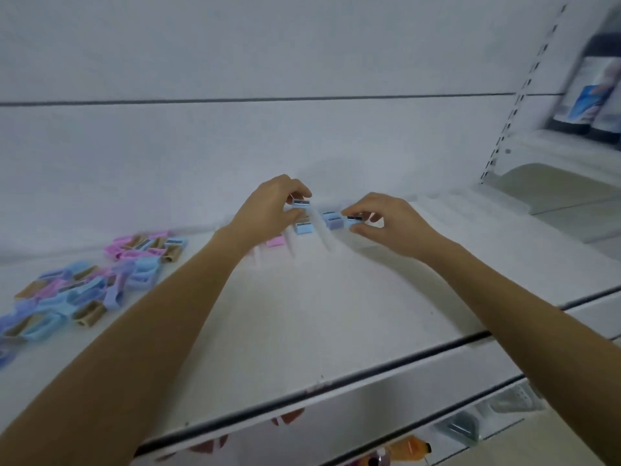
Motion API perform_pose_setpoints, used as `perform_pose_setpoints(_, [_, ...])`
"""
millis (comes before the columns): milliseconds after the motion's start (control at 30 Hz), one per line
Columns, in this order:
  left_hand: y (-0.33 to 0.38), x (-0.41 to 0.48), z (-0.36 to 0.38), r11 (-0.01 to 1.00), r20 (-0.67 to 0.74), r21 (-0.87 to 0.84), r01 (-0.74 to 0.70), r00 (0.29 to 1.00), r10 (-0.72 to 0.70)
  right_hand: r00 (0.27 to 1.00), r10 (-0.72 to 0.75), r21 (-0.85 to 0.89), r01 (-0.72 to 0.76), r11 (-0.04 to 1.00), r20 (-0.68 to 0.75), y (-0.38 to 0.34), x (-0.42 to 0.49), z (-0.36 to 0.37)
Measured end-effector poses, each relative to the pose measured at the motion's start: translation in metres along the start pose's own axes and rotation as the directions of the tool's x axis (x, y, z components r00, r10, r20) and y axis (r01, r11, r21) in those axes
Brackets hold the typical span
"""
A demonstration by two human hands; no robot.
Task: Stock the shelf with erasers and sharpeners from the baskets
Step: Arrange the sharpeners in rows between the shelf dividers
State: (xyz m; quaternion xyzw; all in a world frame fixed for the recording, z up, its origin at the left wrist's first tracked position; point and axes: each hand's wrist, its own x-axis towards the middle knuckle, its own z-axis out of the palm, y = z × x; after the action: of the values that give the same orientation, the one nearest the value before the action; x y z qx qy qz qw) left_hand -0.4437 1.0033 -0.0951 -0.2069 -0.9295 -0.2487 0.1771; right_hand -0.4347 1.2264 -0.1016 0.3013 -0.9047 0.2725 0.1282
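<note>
Stocking was judged well short of done. The shelf [336,314] carried a loose pile [84,280] of blue, pink, purple and tan pieces at its left end, unsorted and well apart from the working spot (blur made it impossible to separate erasers from sharpeners there). No basket was in view.

Both hands worked at the back of the shelf, near each other but not touching. The left hand [268,210] pinched a blue sharpener [300,202] between thumb and fingers, lifted just above the row. The right hand [393,223] pinched a second sharpener [354,219] at the row's right end, low over the shelf; contact with the shelf could not be told.

Only a short row had been set down: a pink piece [275,241], a blue piece [303,228] and a purple piece [332,220], close together between the hands.

Nothing blocked the run to the right of the row. A slotted upright [517,105] bounded the bay, with dark packs [584,92] on the next shelf beyond. Blurred goods showed below the front edge.
</note>
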Motion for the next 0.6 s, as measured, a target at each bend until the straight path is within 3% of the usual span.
perform_pose_setpoints(333, [0.011,-0.007,0.019,0.980,-0.097,0.069,0.186,0.979,-0.178,0.991,-0.133,0.101,0.132,0.986,0.005,0.027,0.040,0.008])
perform_pose_setpoints(600, [0.022,-0.020,0.027,0.985,-0.086,0.115,0.128,0.989,-0.118,0.978,-0.187,0.014,0.187,0.982,0.091,0.033,0.032,0.010])
